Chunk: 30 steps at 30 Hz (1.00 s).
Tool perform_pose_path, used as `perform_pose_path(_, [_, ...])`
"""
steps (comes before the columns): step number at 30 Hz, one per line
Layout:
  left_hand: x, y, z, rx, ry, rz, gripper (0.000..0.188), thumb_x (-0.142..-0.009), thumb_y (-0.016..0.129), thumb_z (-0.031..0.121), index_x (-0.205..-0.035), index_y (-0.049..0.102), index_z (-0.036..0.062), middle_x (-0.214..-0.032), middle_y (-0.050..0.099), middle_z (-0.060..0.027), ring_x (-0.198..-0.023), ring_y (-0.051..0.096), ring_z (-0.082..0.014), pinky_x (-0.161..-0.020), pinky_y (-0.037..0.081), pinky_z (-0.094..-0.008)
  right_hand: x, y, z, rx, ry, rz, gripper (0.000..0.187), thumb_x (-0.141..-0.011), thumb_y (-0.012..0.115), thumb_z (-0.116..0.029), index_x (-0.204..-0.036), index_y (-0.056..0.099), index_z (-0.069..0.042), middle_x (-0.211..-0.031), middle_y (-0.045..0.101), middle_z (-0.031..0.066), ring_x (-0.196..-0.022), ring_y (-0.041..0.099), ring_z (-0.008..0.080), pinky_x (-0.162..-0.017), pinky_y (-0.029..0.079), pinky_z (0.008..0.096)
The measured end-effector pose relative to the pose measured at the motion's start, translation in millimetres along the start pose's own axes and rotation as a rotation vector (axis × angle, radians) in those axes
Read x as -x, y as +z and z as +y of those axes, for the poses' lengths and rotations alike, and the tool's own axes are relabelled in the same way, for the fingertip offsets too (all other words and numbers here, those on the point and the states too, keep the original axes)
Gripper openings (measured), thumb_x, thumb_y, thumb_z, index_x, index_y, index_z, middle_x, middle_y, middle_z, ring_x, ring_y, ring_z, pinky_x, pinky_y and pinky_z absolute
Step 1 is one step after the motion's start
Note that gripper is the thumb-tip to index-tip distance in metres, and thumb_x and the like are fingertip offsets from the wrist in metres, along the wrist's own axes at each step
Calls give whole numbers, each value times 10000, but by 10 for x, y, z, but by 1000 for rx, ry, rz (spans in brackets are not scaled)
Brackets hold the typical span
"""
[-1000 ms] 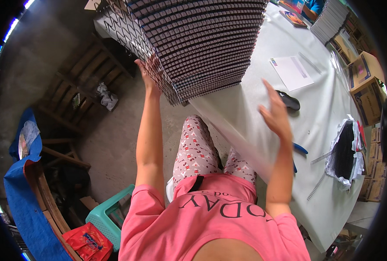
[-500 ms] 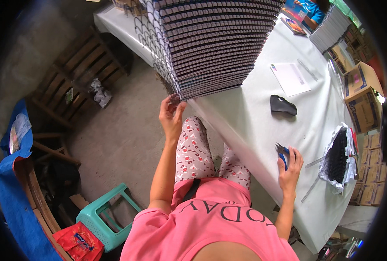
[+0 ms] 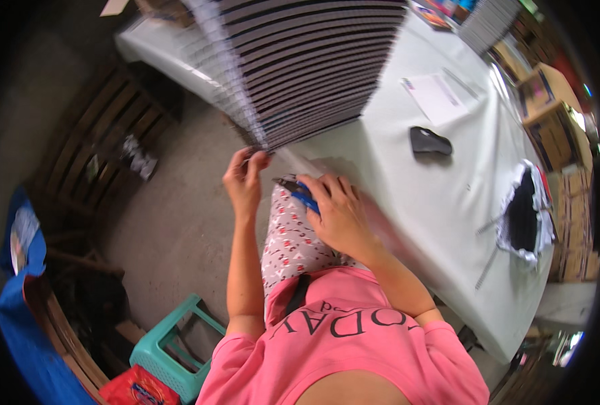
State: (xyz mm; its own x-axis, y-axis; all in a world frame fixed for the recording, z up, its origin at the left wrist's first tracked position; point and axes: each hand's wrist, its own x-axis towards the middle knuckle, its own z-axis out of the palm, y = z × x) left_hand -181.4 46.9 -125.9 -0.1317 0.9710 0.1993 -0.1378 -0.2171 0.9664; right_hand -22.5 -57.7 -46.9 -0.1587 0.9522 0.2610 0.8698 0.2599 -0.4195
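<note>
A tall stack of coil-bound books [image 3: 306, 74] stands at the table's near left edge, its coils bunched along the left side. At the stack's bottom left corner, my left hand [image 3: 244, 185] is closed, thumb and fingertips pinching the end of a dark binding coil. Its exact grip is blurred. My right hand [image 3: 344, 216] is wrapped round blue-handled pliers [image 3: 306, 196] above my lap. The pliers' jaws point left, toward my left hand, and are apart from the coil.
On the white-covered table [image 3: 394, 189] lie a black wedge-shaped object [image 3: 430, 142], a white sheet [image 3: 436, 98] and a torn white wrapper of black coils [image 3: 521, 209]. Cardboard boxes [image 3: 551, 118] stand at the right. A green stool [image 3: 172, 344] is at lower left.
My right hand has brought the pliers left from the table to near my left hand. My left hand stays at the stack's corner. The whole view has shifted a little.
</note>
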Motion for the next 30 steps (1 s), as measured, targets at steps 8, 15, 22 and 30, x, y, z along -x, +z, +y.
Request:
perform_pose_path(8, [26,39,30,154,-37,52,141,-896,573,99,-924,577,-39,-820,636,-67,-732,632,-120,-657,530,-251,-276,433,16,342,52,202,554,-706,645,-204,-1236,489,-152,-996,499,100,-910,490,273,-771,366,414])
perform_pose_path(15, [31,67,-42,177,-7,81,125,-901,565,93,-905,552,-32,-766,600,-44,-663,596,-98,-629,528,-248,-335,461,-24,368,50,216,490,-720,633,-212,-1189,512,-135,-970,515,106,-894,500,272,-766,366,416])
perform_pose_path(22, [21,63,-25,185,-18,81,125,-900,565,89,-895,546,-35,-762,590,-39,-658,596,-101,-606,530,-250,-376,435,-54,316,70,195,464,-719,634,-209,-1163,528,-128,-980,533,102,-907,515,266,-763,377,432])
perform_pose_path(30, [38,79,4,194,-26,75,168,-895,587,144,-854,545,-14,-792,592,-44,-667,590,-98,-638,536,-249,-374,439,-46,294,84,172,414,-725,642,-214,-1116,548,-118,-1005,545,104,-912,526,267,-751,385,431])
